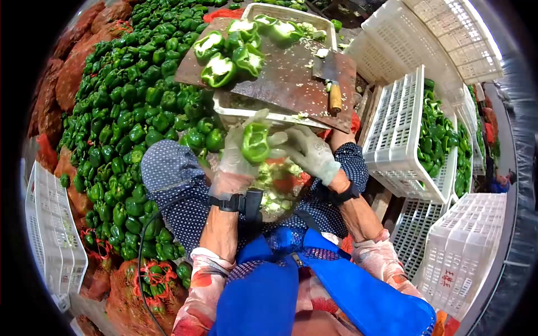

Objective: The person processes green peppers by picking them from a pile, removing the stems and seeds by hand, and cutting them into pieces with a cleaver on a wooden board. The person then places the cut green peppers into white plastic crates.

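My left hand (231,159), in a pale thin glove, is closed around a halved green bell pepper (256,143) with its hollow, cut side facing up. My right hand (314,155), gloved too, is just right of that pepper; its fingers are apart and nothing shows in them. Beyond both hands, a brown cutting board (280,92) lies across a white tub (246,113). Cut pepper halves (219,70) cluster on the board's left part. A cleaver with a wooden handle (335,99) rests on its right side, among scattered seeds.
A large heap of whole green peppers (123,123) spreads to the left, with red mesh sacks (59,84) behind it. White crates (392,134) stand on the right, some holding cut peppers (434,140). Pepper cores and scraps (274,201) lie below my hands. Another white crate (53,235) stands far left.
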{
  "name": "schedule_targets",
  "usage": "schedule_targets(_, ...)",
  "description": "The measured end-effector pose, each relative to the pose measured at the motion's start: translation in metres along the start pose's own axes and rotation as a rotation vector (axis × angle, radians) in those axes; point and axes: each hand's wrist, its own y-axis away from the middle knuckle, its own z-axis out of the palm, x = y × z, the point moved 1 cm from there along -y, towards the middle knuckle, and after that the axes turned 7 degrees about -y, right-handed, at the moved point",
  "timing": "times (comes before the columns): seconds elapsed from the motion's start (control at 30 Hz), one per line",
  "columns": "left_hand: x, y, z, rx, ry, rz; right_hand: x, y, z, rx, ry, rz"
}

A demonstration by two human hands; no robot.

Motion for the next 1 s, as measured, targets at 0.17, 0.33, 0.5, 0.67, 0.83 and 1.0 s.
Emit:
schedule_targets(0.17, -0.021, -0.008, -0.025, 0.193, -0.535, -0.019, -0.054, -0.021, -0.003, 0.162, -0.117, -0.057)
schedule_targets(0.33, -0.021, 0.002, -0.017, 0.26, -0.407, -0.01, -0.053, -0.022, -0.015, 0.244, 0.112, -0.11)
schedule_targets(0.5, -0.043, -0.025, -0.052, 0.057, -0.219, 0.042, -0.042, -0.008, -0.015, 0.213, -0.029, -0.019)
schedule_targets(0.67, -0.025, -0.01, -0.005, 0.089, -0.285, 0.034, 0.096, 0.042, -0.042, 0.233, -0.042, 0.544)
schedule_targets(0.83, -0.039, -0.017, -0.03, 0.136, -0.26, -0.027, 0.124, 0.095, -0.199, 1.004, -1.565, 0.079)
schedule_targets(1.0, -0.04, -0.02, -0.046, 0.116, -0.136, -0.034, 0.038, 0.004, -0.151, 0.701, -1.138, 0.262)
